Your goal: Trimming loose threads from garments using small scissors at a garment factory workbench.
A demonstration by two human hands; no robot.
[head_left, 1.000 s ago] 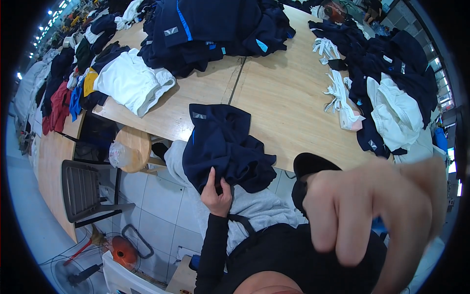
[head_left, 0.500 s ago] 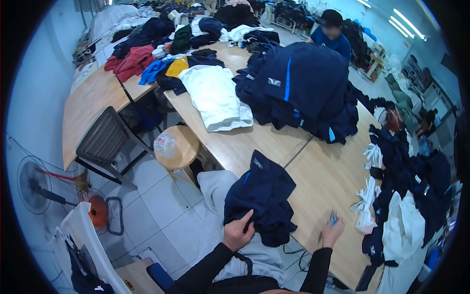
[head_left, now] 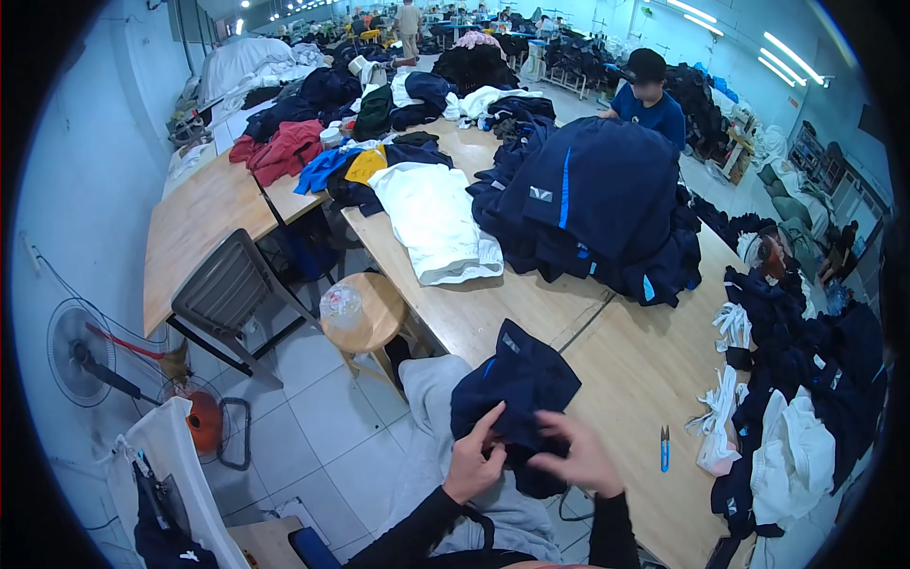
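Note:
A dark navy garment (head_left: pixel 517 389) with a thin blue stripe lies over my lap and the table's near edge. With thumb and forefinger, my left hand (head_left: pixel 477 459) pinches the cloth at its left side. My right hand (head_left: pixel 580 457), slightly blurred, is at the garment's right side, fingers apart and holding nothing. Whether its fingertips touch the cloth I cannot tell. Blue-handled thread snips (head_left: pixel 664 449) lie on the wooden table (head_left: pixel 616 379), to the right of that hand.
Beyond the garment are folded white cloth (head_left: pixel 427 218) and a large navy garment pile (head_left: pixel 597 190). White strips (head_left: pixel 720 408) and more clothes (head_left: pixel 806 360) line the right side. A wooden stool (head_left: pixel 374 322) stands at left; a person (head_left: pixel 649 104) is behind the pile.
My right hand has put the thread snips down on the table and moved left to the garment. My left hand still holds the cloth, and the view has tilted upward.

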